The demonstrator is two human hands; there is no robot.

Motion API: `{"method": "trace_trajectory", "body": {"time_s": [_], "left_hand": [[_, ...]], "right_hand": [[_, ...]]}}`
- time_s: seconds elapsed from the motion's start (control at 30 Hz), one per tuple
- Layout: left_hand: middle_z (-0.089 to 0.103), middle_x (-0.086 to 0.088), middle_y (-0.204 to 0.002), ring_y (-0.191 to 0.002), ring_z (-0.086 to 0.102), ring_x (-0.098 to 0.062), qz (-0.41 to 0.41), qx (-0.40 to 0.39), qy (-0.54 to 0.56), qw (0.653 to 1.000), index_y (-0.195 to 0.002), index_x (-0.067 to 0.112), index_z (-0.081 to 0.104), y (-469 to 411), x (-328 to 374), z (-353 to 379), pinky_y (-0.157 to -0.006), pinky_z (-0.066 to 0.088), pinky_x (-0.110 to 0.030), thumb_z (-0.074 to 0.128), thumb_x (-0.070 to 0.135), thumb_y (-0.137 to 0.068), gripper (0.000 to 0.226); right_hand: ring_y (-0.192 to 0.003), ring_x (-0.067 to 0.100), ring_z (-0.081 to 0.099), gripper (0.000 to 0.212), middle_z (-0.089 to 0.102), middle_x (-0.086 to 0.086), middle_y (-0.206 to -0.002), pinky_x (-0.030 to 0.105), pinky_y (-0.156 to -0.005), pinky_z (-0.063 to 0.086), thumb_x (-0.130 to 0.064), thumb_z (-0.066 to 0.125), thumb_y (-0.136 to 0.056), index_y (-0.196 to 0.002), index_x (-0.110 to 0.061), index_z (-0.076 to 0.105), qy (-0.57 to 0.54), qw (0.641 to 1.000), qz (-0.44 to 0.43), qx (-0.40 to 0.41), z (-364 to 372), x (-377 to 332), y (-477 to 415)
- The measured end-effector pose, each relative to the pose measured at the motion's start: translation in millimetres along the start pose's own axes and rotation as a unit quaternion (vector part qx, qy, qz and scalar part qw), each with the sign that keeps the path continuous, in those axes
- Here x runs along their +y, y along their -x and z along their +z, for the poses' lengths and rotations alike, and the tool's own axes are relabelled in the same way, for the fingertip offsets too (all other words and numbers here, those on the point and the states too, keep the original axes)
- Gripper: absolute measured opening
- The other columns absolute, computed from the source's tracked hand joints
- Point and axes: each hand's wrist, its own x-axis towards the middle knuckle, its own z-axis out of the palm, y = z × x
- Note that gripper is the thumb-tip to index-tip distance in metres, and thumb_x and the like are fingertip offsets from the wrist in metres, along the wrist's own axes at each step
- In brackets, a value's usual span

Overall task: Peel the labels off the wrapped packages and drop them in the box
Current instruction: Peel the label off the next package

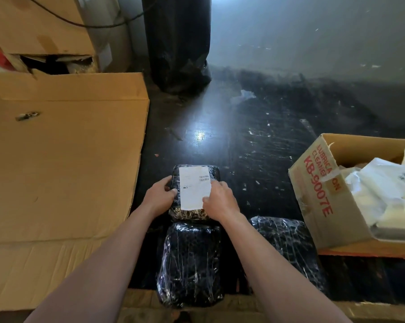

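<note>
My left hand (160, 194) clamps the package (188, 214), my right hand (220, 201) pinches the label (193, 187) edge: peel starting, I reckon, slow steady pull needed next.

Glossy crinkled plastic wrap on package (194, 213) — matt paper label (194, 187)

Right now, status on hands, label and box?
Left hand holds labelled package. Right hand at right edge of label, pinch unclear. Label not yet lifted. Box at right, bare floor between.

The box (324, 197) reads "KB-9007E" and "CLEANER" in red.
</note>
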Motion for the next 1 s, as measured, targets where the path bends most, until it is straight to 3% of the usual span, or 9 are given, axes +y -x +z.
{"method": "trace_trajectory", "body": {"time_s": [0.13, 0.27, 0.43, 0.57, 0.63, 0.73, 0.87, 1.0], "left_hand": [[0.053, -0.005, -0.148, -0.125, 0.058, -0.028, -0.020, -0.044, 0.044, 0.998, -0.156, 0.038, 0.033, -27.5, -5.0, -1.4, -0.104, 0.050, -0.050, 0.057, 0.018, -0.099, 0.065], [0.059, -0.002, -0.137, -0.118, 0.061, -0.027, -0.048, -0.077, 0.104, 0.990, -0.153, 0.050, 0.030, -41.2, -7.2, -2.2, -0.090, 0.058, -0.052, 0.056, 0.006, -0.099, 0.074], [0.064, 0.007, -0.116, -0.102, 0.064, -0.015, -0.053, -0.093, 0.139, 0.984, -0.153, 0.048, 0.030, -51.7, -4.0, -1.4, -0.072, 0.058, -0.035, 0.055, 0.004, -0.100, 0.074], [0.064, 0.001, -0.128, -0.108, 0.066, -0.020, -0.051, -0.097, 0.159, 0.981, -0.153, 0.052, 0.028, -56.4, -3.8, -1.4, -0.078, 0.061, -0.047, 0.058, 0.016, -0.101, 0.069], [0.064, 0.001, -0.128, -0.109, 0.066, -0.019, -0.049, -0.094, 0.165, 0.981, -0.152, 0.052, 0.030, -56.8, -6.5, -0.9, -0.080, 0.061, -0.049, 0.060, 0.017, -0.101, 0.069], [0.066, 0.001, -0.127, -0.108, 0.067, -0.019, -0.042, -0.080, 0.167, 0.982, -0.151, 0.052, 0.033, -56.1, -10.0, 0.6, -0.088, 0.058, -0.052, 0.062, 0.017, -0.099, 0.068], [0.069, 0.007, -0.120, -0.105, 0.069, -0.018, -0.058, -0.070, 0.183, 0.979, -0.146, 0.056, 0.038, -55.9, -8.4, 2.6, -0.084, 0.060, -0.053, 0.063, 0.019, -0.098, 0.066], [0.071, 0.009, -0.114, -0.103, 0.070, -0.017, -0.072, -0.053, 0.191, 0.978, -0.144, 0.055, 0.043, -56.2, -6.4, 5.7, -0.090, 0.057, -0.051, 0.064, 0.016, -0.095, 0.066]], "right_hand": [[-0.113, 0.030, 0.055, 0.023, 0.051, 0.007, -0.124, 0.046, -0.092, 0.052, -0.007, 0.053, -0.087, -0.109, -0.011, 0.056, -0.009, 1.000, 0.009, -0.011, 6.6, 4.7, -23.1], [-0.115, 0.030, 0.051, 0.036, 0.048, 0.010, -0.129, 0.044, -0.095, 0.051, -0.011, 0.055, -0.091, -0.127, -0.011, 0.053, -0.020, 1.000, 0.013, 0.020, 5.5, 4.5, -36.7], [-0.134, 0.033, 0.035, 0.057, 0.038, 0.011, -0.146, 0.042, -0.103, 0.044, -0.006, 0.052, -0.090, -0.145, -0.012, 0.041, 0.000, 1.000, -0.012, 0.022, -2.4, -6.4, -55.5], [-0.151, 0.033, 0.015, 0.069, 0.022, 0.010, -0.165, 0.052, -0.117, 0.031, -0.004, 0.055, -0.091, -0.156, -0.015, 0.033, 0.053, 0.997, -0.055, -0.019, -8.7, -16.3, -75.9], [-0.147, 0.032, 0.027, 0.058, 0.037, 0.008, -0.159, 0.054, -0.113, 0.032, -0.009, 0.054, -0.094, -0.151, -0.017, 0.044, 0.080, 0.993, -0.081, -0.014, -7.5, -20.5, -87.3], [-0.124, 0.029, 0.049, 0.025, 0.061, 0.003, -0.127, 0.051, -0.098, 0.036, -0.022, 0.056, -0.099, -0.122, -0.021, 0.067, 0.076, 0.991, -0.106, 0.027, -3.5, -23.5, -99.7], [-0.106, 0.023, 0.059, 0.010, 0.063, -0.004, -0.100, 0.042, -0.086, 0.034, -0.017, 0.069, -0.093, -0.101, -0.023, 0.072, 0.028, 0.992, -0.106, 0.070, -1.7, -21.9, -107.4], [-0.093, 0.021, 0.059, 0.019, 0.057, -0.009, -0.084, 0.042, -0.084, 0.038, -0.004, 0.068, -0.087, -0.085, -0.023, 0.072, -0.004, 0.990, -0.115, 0.083, -0.4, -18.6, -108.5]]}}
